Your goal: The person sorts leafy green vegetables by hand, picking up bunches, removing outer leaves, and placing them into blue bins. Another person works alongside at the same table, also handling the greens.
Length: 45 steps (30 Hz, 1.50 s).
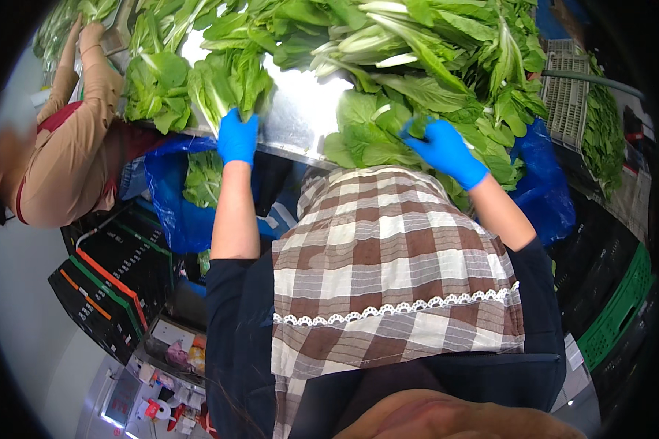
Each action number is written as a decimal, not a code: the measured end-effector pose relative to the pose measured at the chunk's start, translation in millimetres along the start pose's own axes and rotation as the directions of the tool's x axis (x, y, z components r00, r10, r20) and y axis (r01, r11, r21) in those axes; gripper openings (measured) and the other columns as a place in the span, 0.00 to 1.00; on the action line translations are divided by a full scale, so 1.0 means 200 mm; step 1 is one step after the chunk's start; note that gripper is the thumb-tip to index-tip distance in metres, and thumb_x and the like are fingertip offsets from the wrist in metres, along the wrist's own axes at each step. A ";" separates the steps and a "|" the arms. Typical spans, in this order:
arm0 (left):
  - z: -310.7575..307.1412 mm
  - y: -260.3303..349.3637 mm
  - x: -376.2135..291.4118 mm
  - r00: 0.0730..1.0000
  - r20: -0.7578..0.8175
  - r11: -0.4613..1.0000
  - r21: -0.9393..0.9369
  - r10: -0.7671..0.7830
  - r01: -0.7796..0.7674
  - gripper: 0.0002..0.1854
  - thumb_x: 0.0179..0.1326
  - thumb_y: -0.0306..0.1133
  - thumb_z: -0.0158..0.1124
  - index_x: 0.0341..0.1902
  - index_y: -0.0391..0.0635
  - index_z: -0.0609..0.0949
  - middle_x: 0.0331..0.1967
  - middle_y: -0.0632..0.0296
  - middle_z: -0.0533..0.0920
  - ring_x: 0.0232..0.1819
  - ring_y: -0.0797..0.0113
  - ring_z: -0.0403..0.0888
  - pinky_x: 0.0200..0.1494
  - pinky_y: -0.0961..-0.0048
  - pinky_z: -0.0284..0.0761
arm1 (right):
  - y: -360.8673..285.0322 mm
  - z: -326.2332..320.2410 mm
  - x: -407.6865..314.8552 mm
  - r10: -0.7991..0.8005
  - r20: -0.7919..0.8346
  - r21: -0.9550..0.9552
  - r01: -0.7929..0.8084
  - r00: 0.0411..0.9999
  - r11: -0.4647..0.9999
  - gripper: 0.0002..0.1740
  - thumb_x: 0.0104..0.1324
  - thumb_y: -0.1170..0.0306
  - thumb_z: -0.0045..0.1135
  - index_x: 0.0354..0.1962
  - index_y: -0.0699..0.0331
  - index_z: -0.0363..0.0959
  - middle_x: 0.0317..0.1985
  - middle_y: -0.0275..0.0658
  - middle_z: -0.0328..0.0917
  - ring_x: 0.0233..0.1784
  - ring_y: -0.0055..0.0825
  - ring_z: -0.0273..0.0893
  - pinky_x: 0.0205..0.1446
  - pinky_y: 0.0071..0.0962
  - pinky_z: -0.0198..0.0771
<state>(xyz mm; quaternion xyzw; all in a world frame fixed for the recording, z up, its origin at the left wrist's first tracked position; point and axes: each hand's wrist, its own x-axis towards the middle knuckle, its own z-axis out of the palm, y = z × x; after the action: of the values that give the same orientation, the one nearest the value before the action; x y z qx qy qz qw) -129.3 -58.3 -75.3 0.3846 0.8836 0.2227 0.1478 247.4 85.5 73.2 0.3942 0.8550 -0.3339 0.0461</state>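
My left hand, in a blue glove, is closed around the stem end of a bunch of leafy greens at the near edge of the metal table. Blue-gloved as well, my right hand has its fingers among loose green leaves at the table's near edge; its fingertips are partly hidden by leaves, and whether it grips one cannot be told. A large heap of greens with white stems covers the far and right part of the table. Another leafy bunch lies left of my left hand.
Blue plastic bags hang below the table edge on both sides, the left one with greens inside. Black crates are stacked at lower left, a green crate at right. A co-worker handles greens at upper left.
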 end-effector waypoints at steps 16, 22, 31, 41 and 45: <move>-0.32 1.42 0.36 0.564 -0.105 0.573 0.178 0.819 -0.800 0.32 0.45 0.48 0.73 0.55 0.51 0.76 0.41 0.54 0.82 0.44 0.51 0.79 0.49 0.58 0.74 | -0.26 0.07 0.38 0.305 -0.013 0.984 -0.042 0.952 0.173 0.21 0.65 0.62 0.60 0.53 0.63 0.72 0.43 0.38 0.79 0.38 0.25 0.78 0.37 0.21 0.71; -0.30 1.45 0.33 0.644 0.041 0.603 0.311 0.764 -0.735 0.28 0.41 0.52 0.74 0.43 0.47 0.81 0.36 0.50 0.81 0.37 0.51 0.81 0.38 0.57 0.78 | -0.21 0.14 0.50 0.405 -0.010 0.996 0.046 0.914 -0.080 0.14 0.67 0.62 0.59 0.44 0.62 0.75 0.38 0.34 0.80 0.38 0.27 0.80 0.37 0.22 0.72; -0.46 1.51 0.29 0.727 0.224 0.708 0.172 0.649 -0.685 0.21 0.45 0.40 0.67 0.43 0.43 0.80 0.40 0.46 0.82 0.42 0.48 0.83 0.44 0.58 0.79 | -0.24 0.13 0.47 0.352 -0.063 0.998 0.057 0.934 0.025 0.12 0.67 0.64 0.58 0.43 0.64 0.75 0.37 0.39 0.81 0.34 0.24 0.78 0.34 0.20 0.71; -0.64 1.42 0.42 0.551 0.608 0.751 -0.658 0.572 -0.053 0.23 0.51 0.45 0.67 0.47 0.43 0.78 0.34 0.60 0.81 0.28 0.72 0.75 0.30 0.73 0.69 | -0.40 -0.03 0.33 0.290 -0.164 0.980 0.122 0.943 0.157 0.14 0.67 0.68 0.59 0.47 0.68 0.74 0.33 0.37 0.80 0.26 0.20 0.73 0.31 0.18 0.68; -0.68 1.28 0.33 0.511 0.654 0.342 -0.743 0.558 0.576 0.19 0.60 0.40 0.63 0.48 0.39 0.78 0.34 0.63 0.80 0.29 0.72 0.73 0.32 0.75 0.71 | -0.45 -0.13 0.28 0.228 -0.239 0.956 0.189 0.944 0.223 0.16 0.66 0.70 0.59 0.49 0.69 0.73 0.32 0.37 0.80 0.27 0.20 0.74 0.30 0.17 0.68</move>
<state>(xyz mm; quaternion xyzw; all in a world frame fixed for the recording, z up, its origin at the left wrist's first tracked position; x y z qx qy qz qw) -74.2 108.9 165.2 0.2704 0.3789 0.4613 0.7553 151.3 95.6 122.3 0.3966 0.4477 -0.7215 -0.3490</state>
